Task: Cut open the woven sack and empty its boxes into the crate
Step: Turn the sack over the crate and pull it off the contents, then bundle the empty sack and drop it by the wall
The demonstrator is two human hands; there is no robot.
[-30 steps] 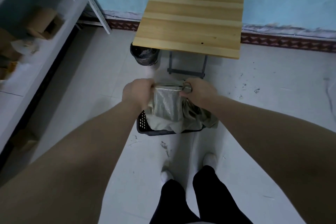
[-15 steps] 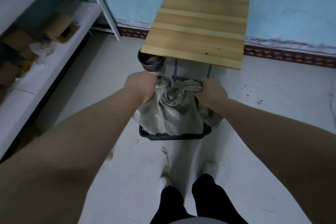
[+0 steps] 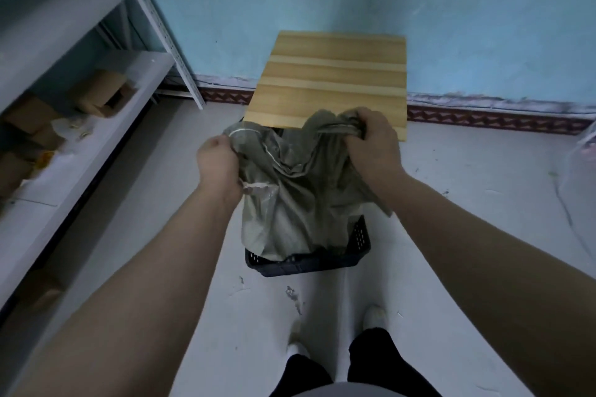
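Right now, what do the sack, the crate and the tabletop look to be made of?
Sack: likely thin woven plastic, grey-green, faint sheen, crumpling limply. Crate: probably moulded plastic, dark, with perforated walls. Tabletop: pale wood or wood-look laminate, striped grain, matt.

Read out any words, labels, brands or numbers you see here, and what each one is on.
None can be read. The woven sack, the black crate, the wooden table and the blurred cardboard boxes on the shelf show no legible print.
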